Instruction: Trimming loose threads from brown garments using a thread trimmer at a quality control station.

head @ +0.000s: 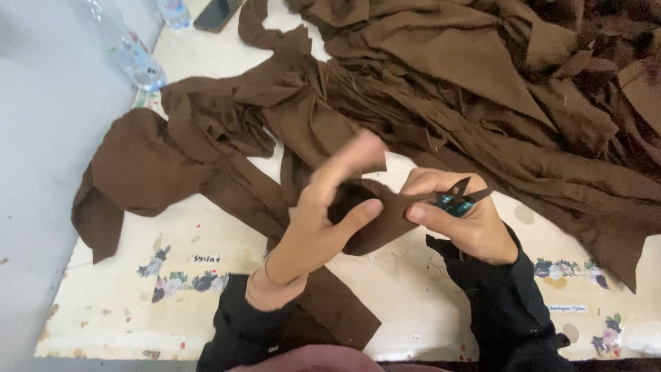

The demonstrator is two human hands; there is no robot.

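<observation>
Head view: the left hand (313, 220) pinches a brown fabric piece (375, 217) between thumb and fingers, just beside the right hand (458, 217), whose grip closes on small thread snips (458, 200). Behind the piece, a brown cloth heap (482, 76) covers the worktop (172, 303).

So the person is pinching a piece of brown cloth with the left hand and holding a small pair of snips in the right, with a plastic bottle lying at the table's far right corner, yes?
Nearly. The head view shows the plastic bottle at the table's far left corner, not the right. The rest holds: the left hand pinches the brown cloth, and the right hand holds the small snips.
</observation>
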